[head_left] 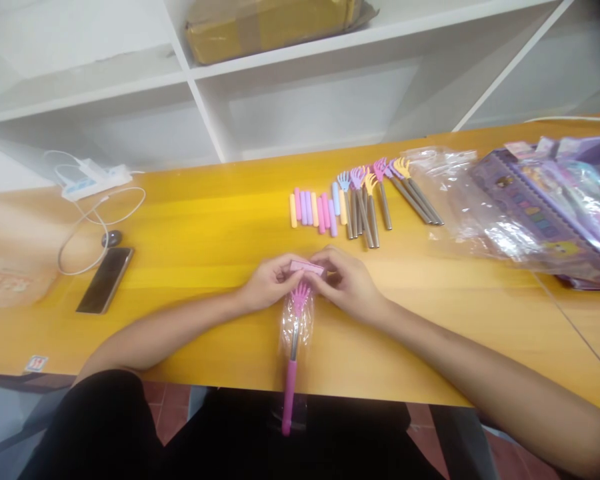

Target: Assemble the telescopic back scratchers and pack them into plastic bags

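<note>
A pink hand-shaped scratcher (pixel 291 390) lies inside a clear plastic sleeve (pixel 306 327), its handle end reaching past the table's front edge. At the top of the sleeve is a small pink card or header (pixel 307 268). My left hand (pixel 273 281) pinches the left end of this header, fingers closed. My right hand (pixel 349 283) pinches its right end, fingers closed as well. The scratcher's pink claw head sits just below my thumbs.
Behind my hands lie several pastel handle tubes (pixel 314 210) and several scratchers with metal rods (pixel 371 213). A plastic bag (pixel 450 200) and a purple display box (pixel 535 207) are at the right. At the left are a phone (pixel 105 280), a cable and a power strip (pixel 97 181).
</note>
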`<state>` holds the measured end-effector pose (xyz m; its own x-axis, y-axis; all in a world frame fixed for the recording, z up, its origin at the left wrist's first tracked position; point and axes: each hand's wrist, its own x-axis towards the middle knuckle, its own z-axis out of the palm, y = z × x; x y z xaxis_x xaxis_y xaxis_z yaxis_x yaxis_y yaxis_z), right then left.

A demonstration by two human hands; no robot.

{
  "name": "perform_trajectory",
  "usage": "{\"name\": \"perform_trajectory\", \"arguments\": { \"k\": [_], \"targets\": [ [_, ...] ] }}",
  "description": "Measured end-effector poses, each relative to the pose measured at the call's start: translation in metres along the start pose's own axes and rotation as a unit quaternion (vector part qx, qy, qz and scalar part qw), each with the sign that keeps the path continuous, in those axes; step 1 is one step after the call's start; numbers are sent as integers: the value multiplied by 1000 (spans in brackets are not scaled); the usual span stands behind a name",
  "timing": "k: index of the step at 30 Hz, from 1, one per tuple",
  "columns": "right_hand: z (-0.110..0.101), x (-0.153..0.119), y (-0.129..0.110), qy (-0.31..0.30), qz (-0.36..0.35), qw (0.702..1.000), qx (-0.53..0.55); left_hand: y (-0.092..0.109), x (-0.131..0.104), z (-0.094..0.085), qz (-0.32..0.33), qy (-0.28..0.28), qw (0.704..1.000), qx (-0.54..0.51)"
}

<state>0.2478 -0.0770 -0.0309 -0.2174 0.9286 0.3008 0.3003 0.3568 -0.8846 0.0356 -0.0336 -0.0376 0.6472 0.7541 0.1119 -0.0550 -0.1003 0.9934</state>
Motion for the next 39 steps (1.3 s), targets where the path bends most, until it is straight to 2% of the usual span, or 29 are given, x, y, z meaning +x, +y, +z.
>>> {"name": "perform_trajectory", "arguments": {
  "k": [10, 20, 35, 39],
  "targets": [
    [-1, 3, -1, -3, -45, 999, -13, -3, 0, -1, -12, 1, 1000, -12],
    [-6, 3, 0, -22, -47, 999, -5, -2, -1, -1, 8, 9, 1000, -21],
    [-15, 5, 3, -77, 18, 989, 125, 3, -4, -6, 23, 12, 998, 57],
    [-12, 1, -7, -76, 121, 964, 223, 7, -9, -4, 19, 54, 997, 48]
  ]
}}
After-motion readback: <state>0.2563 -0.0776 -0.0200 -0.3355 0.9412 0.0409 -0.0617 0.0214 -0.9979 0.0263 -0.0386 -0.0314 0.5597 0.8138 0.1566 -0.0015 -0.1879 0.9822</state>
